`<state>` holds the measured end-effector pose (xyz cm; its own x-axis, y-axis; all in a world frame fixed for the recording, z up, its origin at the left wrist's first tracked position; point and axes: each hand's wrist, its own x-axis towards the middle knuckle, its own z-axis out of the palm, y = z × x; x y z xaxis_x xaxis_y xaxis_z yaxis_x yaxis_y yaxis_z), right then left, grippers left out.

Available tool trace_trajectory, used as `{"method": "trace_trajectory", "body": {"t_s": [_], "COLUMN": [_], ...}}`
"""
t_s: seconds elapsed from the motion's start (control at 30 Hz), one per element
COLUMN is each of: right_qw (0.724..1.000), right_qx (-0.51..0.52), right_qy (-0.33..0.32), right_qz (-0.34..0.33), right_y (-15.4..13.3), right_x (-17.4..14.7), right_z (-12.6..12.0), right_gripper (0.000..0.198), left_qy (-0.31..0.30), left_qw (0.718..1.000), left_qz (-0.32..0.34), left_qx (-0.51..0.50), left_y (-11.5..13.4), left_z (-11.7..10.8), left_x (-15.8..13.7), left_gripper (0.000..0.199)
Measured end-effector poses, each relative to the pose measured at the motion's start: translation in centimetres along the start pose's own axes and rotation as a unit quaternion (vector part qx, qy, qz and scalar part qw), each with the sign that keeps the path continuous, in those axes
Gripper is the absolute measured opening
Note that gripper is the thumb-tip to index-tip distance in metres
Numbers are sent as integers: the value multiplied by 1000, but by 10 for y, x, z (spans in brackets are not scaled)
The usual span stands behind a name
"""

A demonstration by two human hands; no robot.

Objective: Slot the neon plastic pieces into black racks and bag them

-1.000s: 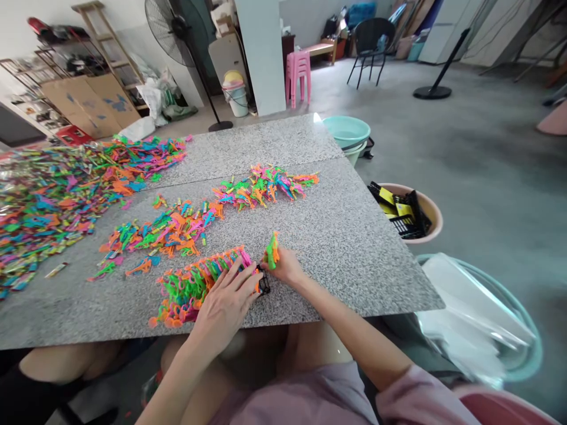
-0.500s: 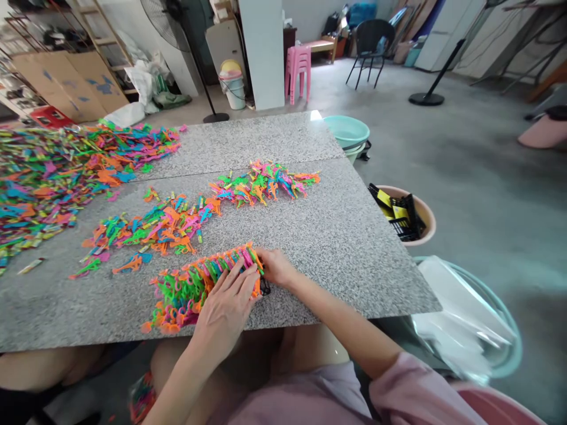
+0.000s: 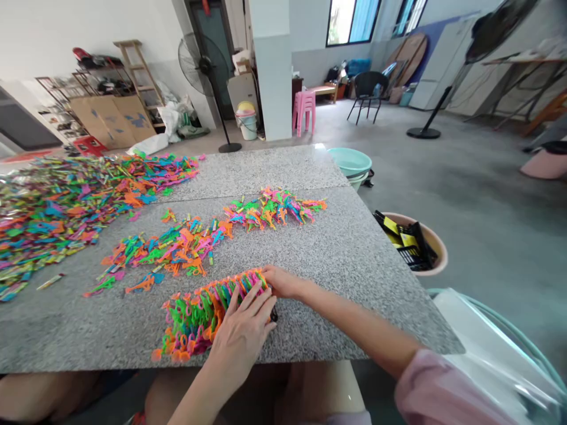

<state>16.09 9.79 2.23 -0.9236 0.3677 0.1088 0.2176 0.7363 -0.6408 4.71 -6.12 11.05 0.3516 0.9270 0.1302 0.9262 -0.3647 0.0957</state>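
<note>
A dense row of small colourful plastic toys, orange, green, pink and blue with rounded ends, stands near the table's front edge. My left hand lies over the right part of this row, its fingers stretched out across the toys. At the row's far right corner my right hand has its fingers curled in against the end toys, and its fingertips are partly hidden. A bit of black lattice shows under the right end of the row. Beyond the row, loose toys lie in one small heap and another heap.
A large pile of similar toys covers the left of the speckled stone table. Past the right edge stand a tub with black and yellow racks, a turquoise basin and clear plastic sheeting. Another person's legs show at lower left.
The view has tilted up, so the table sits lower in the picture. Both hands stay at the right end of the toy row, with little visible change in their pose.
</note>
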Motion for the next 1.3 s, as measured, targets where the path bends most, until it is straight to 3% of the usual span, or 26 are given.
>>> {"method": "trace_trajectory", "body": {"t_s": [0.07, 0.13, 0.17, 0.23, 0.27, 0.33, 0.47, 0.6, 0.67, 0.77, 0.93, 1.03, 1.13, 1.2, 1.3], "right_qw": [999, 994, 977, 916, 892, 879, 897, 932, 937, 928, 919, 936, 952, 935, 906], "right_qx": [17, 11, -3, -27, -28, -17, 6, -44, -178, -328, -383, -343, -206, -52, 199], "right_qy": [-31, 59, 135, 252, 274, 268, 238, 168, 134, 80, -85, -52, 99, 180, 219], "right_qz": [2, 91, 167, 312, 359, 394, 372, 318, 271, 156, 28, 54, 205, 302, 303], "right_y": [9, 22, 29, 43, 47, 52, 38, 9, 2, 8, 30, 37, 31, 16, -18], "right_x": [14, 31, 39, 55, 60, 64, 31, -29, -41, -24, 17, -7, -57, -86, -105], "right_z": [-23, -53, -68, -93, -101, -106, -67, -29, -32, -49, -71, -78, -69, -47, 5], "right_gripper": [16, 22, 23, 23, 23, 23, 26, 55, 51, 48, 25, 20, 11, 2, 6], "left_qy": [-15, -28, -28, -15, -6, 5, 8, -8, -16, -29, -33, -32, -29, -23, -20], "left_qw": [1000, 999, 999, 1000, 1000, 1000, 999, 1000, 999, 999, 999, 999, 999, 998, 998], "left_qz": [-3, 0, 0, -3, 1, 14, 33, 29, 24, 17, 5, -1, 3, 13, 23], "left_qx": [-11, -20, -23, -18, -9, 16, 26, -5, -14, -23, -27, -29, -45, -58, -62], "left_y": [0, 1, 1, 3, 4, 4, 0, 1, 2, 4, 3, 3, 3, 2, 0], "left_z": [-5, -10, -12, -13, -11, -7, 2, -1, -5, -9, -8, -7, -7, -7, -6], "left_x": [2, 5, 6, 9, 10, 11, 11, 12, 13, 13, 11, 10, 9, 9, 10], "left_gripper": [38, 41, 41, 39, 38, 38, 33, 29, 28, 28, 40, 59, 72, 79, 83]}}
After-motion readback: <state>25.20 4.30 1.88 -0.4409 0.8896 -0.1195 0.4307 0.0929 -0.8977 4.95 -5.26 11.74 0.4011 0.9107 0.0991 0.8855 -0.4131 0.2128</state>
